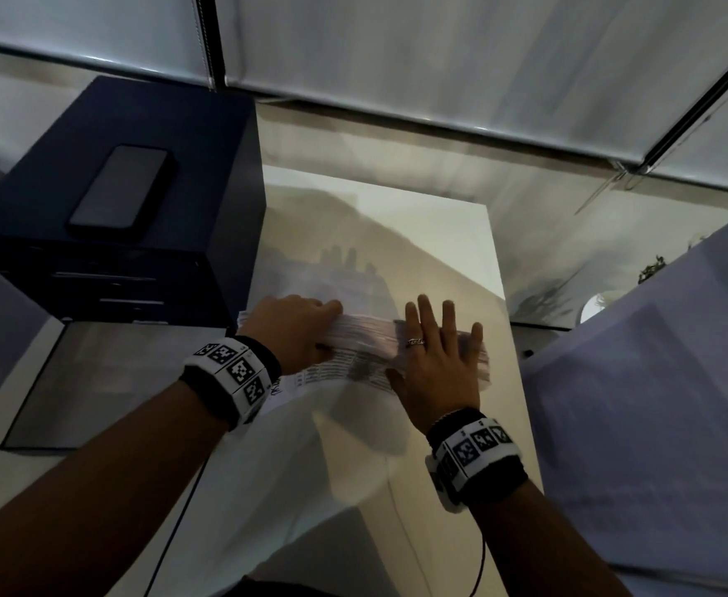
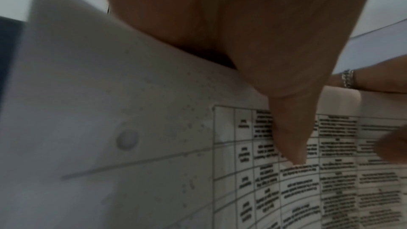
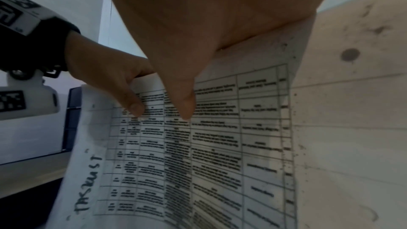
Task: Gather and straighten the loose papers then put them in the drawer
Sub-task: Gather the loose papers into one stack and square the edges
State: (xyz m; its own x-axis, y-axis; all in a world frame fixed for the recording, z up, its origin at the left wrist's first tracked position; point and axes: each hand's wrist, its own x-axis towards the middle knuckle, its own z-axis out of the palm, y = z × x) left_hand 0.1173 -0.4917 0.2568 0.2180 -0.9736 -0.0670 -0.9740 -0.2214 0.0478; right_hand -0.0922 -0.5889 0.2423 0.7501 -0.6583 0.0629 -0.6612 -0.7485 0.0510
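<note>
A thick stack of papers (image 1: 353, 368) stands on its edge on the white table (image 1: 461, 252), its printed grid face (image 3: 220, 145) toward me and its lower part bulging my way. My left hand (image 1: 293, 325) grips the stack's upper left, fingers curled over the top edge and thumb (image 2: 290, 137) on the printed face. My right hand (image 1: 435, 364) lies over the upper right with straight, spread fingers across the top edge and its thumb (image 3: 182, 102) pressed on the print. A dark blue drawer unit (image 1: 116, 209) stands to the left with its drawers closed.
A black phone (image 1: 120, 189) lies on top of the drawer unit. A grey flat panel (image 1: 108, 381) sits on the table in front of it. A thin cable (image 1: 478, 566) runs near my right forearm. A white surface (image 1: 655, 402) stands at the right, with window blinds behind.
</note>
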